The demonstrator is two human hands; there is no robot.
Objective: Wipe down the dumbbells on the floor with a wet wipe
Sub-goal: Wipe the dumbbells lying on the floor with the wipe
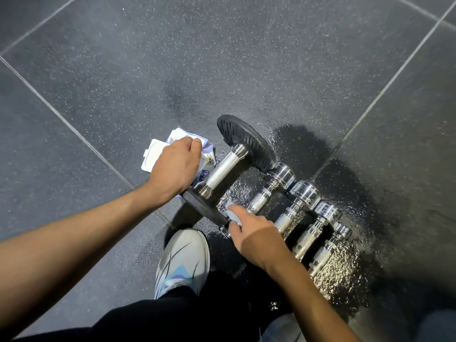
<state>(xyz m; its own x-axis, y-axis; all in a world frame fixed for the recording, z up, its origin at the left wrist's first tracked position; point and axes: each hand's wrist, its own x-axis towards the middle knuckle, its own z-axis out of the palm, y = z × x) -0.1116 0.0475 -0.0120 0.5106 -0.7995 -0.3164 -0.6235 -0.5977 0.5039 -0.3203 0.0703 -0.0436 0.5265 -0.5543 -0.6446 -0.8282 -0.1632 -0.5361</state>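
Observation:
Several dumbbells lie side by side on the dark speckled floor. The leftmost is a large dumbbell (223, 170) with black rubber plates and a knurled chrome handle. To its right lie smaller chrome dumbbells (291, 215). My left hand (176, 169) grips a white pack of wet wipes (158, 154) lying left of the large dumbbell. My right hand (256, 236) pinches a small whitish wet wipe (232, 214) at the near end of the first chrome dumbbell, beside the large dumbbell's near plate.
My grey shoe (183, 260) stands on the floor just below the large dumbbell. Dark trousers fill the bottom edge. Pale seams cross the rubber floor tiles (222, 58). Wet-looking sheen shows on the floor around the chrome dumbbells.

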